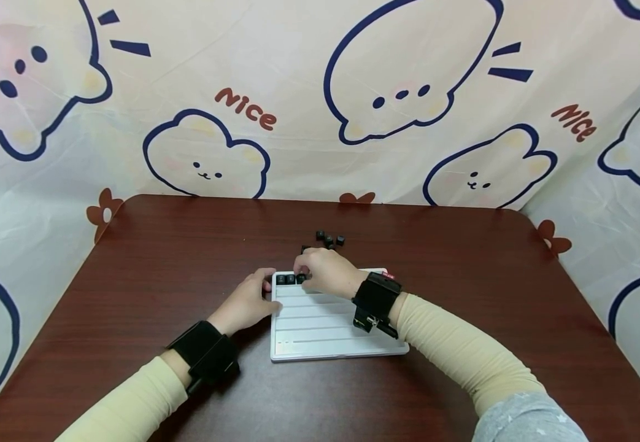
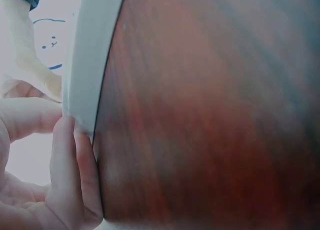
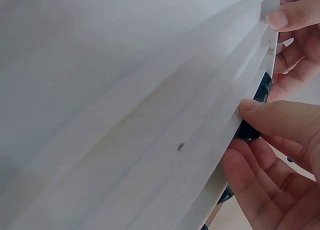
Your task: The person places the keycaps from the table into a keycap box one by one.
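A white tray with raised ridges running across it (image 1: 320, 334) lies on the table. My left hand (image 1: 245, 304) grips its left edge, thumb on top and the other fingers curled along the side. At the far left corner, small black keycaps (image 1: 286, 279) stand side by side in the top row. My right hand (image 1: 331, 271) reaches over that row and pinches a black keycap (image 3: 248, 130) between thumb and fingers, against the tray's far edge. The right hand and wrist hide the rest of the top row in the head view.
Several loose black keycaps (image 1: 329, 241) lie on the brown table (image 1: 198, 239) just beyond the tray. A small red tag (image 1: 388, 275) shows at the tray's far right corner. A printed cloth (image 1: 297, 159) hangs behind the table.
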Available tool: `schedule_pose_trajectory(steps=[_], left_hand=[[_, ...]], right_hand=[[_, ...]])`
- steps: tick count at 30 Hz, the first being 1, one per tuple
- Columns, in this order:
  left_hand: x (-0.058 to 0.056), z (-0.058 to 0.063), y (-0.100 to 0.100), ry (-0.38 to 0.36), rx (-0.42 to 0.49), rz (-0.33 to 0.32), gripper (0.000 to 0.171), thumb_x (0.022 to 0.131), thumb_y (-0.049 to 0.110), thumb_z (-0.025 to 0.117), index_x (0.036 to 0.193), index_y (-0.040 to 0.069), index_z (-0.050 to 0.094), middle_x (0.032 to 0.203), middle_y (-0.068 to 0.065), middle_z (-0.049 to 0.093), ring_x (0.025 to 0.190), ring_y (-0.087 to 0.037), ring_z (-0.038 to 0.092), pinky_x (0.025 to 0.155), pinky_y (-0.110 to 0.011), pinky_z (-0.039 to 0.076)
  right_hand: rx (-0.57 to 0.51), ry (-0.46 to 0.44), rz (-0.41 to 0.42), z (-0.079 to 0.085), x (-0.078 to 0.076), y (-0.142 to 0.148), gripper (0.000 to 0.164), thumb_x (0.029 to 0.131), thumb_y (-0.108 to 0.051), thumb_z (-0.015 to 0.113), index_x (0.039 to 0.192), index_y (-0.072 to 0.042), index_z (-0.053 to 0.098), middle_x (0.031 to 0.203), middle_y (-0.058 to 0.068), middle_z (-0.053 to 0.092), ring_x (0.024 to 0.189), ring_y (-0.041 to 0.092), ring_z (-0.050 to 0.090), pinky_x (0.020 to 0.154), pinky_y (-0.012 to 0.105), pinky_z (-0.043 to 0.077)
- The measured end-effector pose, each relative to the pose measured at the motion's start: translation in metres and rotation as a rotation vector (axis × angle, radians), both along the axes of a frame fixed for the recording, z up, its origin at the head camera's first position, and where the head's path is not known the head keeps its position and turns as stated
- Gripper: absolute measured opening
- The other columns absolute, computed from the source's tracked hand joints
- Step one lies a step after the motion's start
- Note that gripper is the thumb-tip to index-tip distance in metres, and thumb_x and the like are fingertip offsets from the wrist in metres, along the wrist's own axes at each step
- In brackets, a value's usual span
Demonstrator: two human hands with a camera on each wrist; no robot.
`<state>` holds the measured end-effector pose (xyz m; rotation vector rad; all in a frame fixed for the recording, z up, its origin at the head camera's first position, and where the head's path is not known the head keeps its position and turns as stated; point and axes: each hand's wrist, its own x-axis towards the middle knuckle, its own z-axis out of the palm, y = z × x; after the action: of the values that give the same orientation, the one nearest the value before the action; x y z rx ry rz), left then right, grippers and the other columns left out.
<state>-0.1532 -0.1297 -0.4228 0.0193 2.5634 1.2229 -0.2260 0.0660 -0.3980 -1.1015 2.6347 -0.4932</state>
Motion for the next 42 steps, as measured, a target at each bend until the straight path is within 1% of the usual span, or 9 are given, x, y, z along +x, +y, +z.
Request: schedule_pose_trajectory(steps=[5, 8, 15, 22, 32, 42], left_hand=[[0.0000, -0.0002, 0.0001, 0.006, -0.012, 0.000, 0.073, 0.089, 0.008, 0.077, 0.152, -0.002, 0.041, 0.111, -0.012, 0.053, 0.083, -0.021, 0.052, 0.073, -0.035, 0.045], [-0.0002, -0.0005, 0.0003, 0.008, -0.017, -0.002, 0.073, 0.089, 0.008, 0.077, 0.152, -0.002, 0.041, 0.111, -0.012, 0.053, 0.084, -0.022, 0.052, 0.074, -0.035, 0.045], [-0.0001, -0.0003, -0.0002, -0.001, -0.006, 0.003, 0.072, 0.090, 0.007, 0.076, 0.152, -0.002, 0.041, 0.110, -0.012, 0.052, 0.082, -0.021, 0.052, 0.073, -0.034, 0.044], [0.0003, 0.0005, -0.0008, -0.002, -0.001, -0.002, 0.073, 0.090, 0.007, 0.076, 0.152, -0.002, 0.040, 0.111, -0.012, 0.052, 0.083, -0.021, 0.052, 0.073, -0.034, 0.044], [0.0002, 0.0016, 0.0006, 0.001, -0.005, -0.001, 0.072, 0.090, 0.006, 0.077, 0.152, -0.003, 0.040, 0.111, -0.012, 0.052, 0.084, -0.022, 0.052, 0.074, -0.035, 0.044], [0.0002, 0.0000, 0.0007, -0.006, -0.003, 0.002, 0.073, 0.090, 0.007, 0.076, 0.153, -0.002, 0.039, 0.111, -0.012, 0.052, 0.081, -0.021, 0.052, 0.073, -0.035, 0.044]], right_hand=[[-0.004, 0.002, 0.003, 0.0002, -0.0002, 0.0003, 0.022, 0.088, -0.008, 0.081, 0.110, -0.009, 0.074, 0.101, 0.004, 0.063, 0.089, 0.017, 0.061, 0.080, 0.031, 0.052], [-0.014, -0.018, 0.004, -0.0002, -0.0011, 0.0019, 0.023, 0.089, -0.009, 0.081, 0.111, -0.009, 0.074, 0.101, 0.004, 0.063, 0.089, 0.016, 0.061, 0.078, 0.030, 0.052], [-0.036, -0.029, 0.015, 0.0000, -0.0026, 0.0050, 0.022, 0.091, -0.011, 0.079, 0.112, -0.009, 0.074, 0.101, 0.003, 0.065, 0.087, 0.015, 0.060, 0.077, 0.029, 0.051], [-0.046, -0.028, 0.018, 0.0011, -0.0025, 0.0027, 0.019, 0.092, -0.007, 0.076, 0.110, -0.007, 0.074, 0.102, 0.005, 0.066, 0.088, 0.017, 0.061, 0.078, 0.030, 0.052], [-0.016, -0.029, -0.017, 0.0012, 0.0000, 0.0019, 0.018, 0.093, -0.008, 0.076, 0.110, -0.007, 0.074, 0.109, 0.008, 0.067, 0.093, 0.019, 0.062, 0.081, 0.032, 0.052], [-0.001, -0.018, -0.053, 0.0017, 0.0029, -0.0011, 0.017, 0.092, -0.007, 0.076, 0.109, -0.007, 0.075, 0.106, 0.006, 0.070, 0.092, 0.018, 0.063, 0.081, 0.032, 0.053]])
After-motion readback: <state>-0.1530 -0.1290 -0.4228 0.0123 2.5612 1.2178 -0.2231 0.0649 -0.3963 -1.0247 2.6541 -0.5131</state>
